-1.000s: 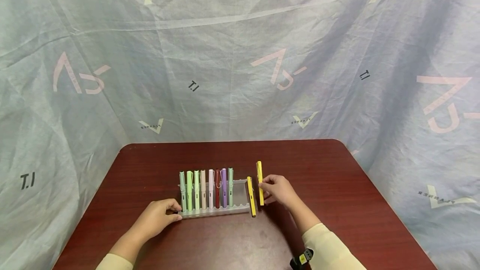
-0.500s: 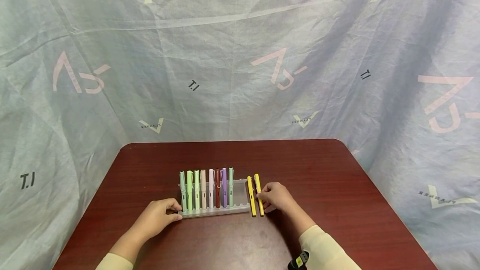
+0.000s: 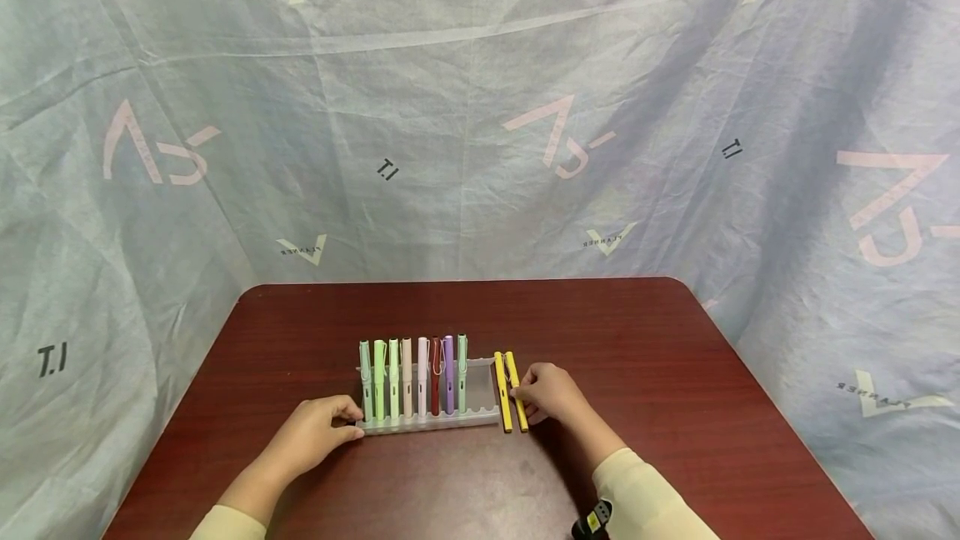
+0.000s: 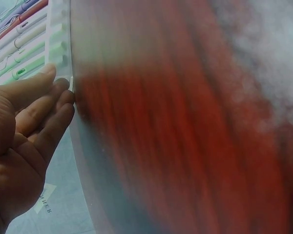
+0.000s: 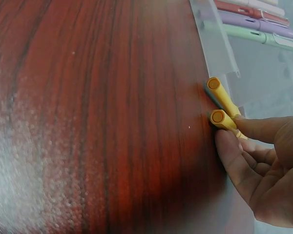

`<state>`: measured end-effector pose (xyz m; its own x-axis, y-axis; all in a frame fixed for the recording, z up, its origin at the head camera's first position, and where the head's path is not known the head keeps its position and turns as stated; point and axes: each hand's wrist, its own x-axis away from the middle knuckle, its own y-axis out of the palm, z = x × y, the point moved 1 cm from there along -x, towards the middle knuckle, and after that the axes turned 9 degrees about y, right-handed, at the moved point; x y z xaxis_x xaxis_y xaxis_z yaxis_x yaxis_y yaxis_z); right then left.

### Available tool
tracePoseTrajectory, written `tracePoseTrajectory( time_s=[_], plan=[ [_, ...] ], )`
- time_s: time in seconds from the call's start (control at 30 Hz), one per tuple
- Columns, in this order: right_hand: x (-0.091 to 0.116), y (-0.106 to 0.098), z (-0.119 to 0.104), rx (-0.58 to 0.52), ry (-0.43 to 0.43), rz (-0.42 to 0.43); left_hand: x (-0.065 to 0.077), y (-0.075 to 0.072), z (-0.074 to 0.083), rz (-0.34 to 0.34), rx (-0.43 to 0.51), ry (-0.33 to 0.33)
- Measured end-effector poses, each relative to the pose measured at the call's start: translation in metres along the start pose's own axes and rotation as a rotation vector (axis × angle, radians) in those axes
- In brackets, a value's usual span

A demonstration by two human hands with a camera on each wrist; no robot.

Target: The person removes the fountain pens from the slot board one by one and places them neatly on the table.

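A clear pen rack (image 3: 481, 418) sits mid-table, carrying a row of pastel, purple and dark red pens (image 3: 407, 377). My left hand (image 3: 315, 433) pinches the rack's left front corner between thumb and fingers. Beyond the rack's right end, one yellow pen (image 3: 503, 398) lies on the table. Beside it is a second yellow pen (image 3: 512, 371), which my right hand (image 3: 553, 395) pinches by its lower half. Seen from the right wrist, the held pen (image 5: 221, 119) lies low at the table with thumb and index finger on either side; the other pen (image 5: 225, 99) is nearest the rack.
The dark red wooden table (image 3: 600, 315) has rounded back corners. A pale printed cloth (image 3: 465, 148) hangs behind it and along both sides. A small black device (image 3: 592, 519) is at the right sleeve (image 3: 648, 498).
My right hand has brought its yellow pen down toward me, then tilted its top left toward the other yellow pen. My left hand stays at the rack's corner.
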<state>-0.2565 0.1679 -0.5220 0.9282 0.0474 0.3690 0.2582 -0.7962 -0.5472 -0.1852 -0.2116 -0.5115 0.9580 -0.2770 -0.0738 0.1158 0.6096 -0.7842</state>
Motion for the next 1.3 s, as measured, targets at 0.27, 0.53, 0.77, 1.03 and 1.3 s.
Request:
tracePoseTrajectory(
  time_s=[0.27, 0.53, 0.77, 1.03, 1.3],
  plan=[
    [0.002, -0.002, 0.000, 0.004, -0.006, 0.004, 0.000, 0.000, -0.002, 0.006, 0.006, 0.024],
    [0.003, -0.003, -0.003, 0.001, -0.006, -0.013, -0.001, 0.000, -0.002, 0.003, 0.008, 0.007],
    [0.007, -0.011, -0.016, 0.049, -0.040, 0.040, 0.000, 0.000, -0.001, 0.007, 0.005, 0.004],
    [0.016, -0.006, -0.037, -0.055, -0.267, -0.075, 0.000, 0.000, -0.001, 0.009, 0.009, 0.003],
    [0.018, 0.020, -0.039, 0.011, -0.379, -0.156, 0.000, 0.001, -0.001, -0.013, 0.015, -0.008]
  ],
)
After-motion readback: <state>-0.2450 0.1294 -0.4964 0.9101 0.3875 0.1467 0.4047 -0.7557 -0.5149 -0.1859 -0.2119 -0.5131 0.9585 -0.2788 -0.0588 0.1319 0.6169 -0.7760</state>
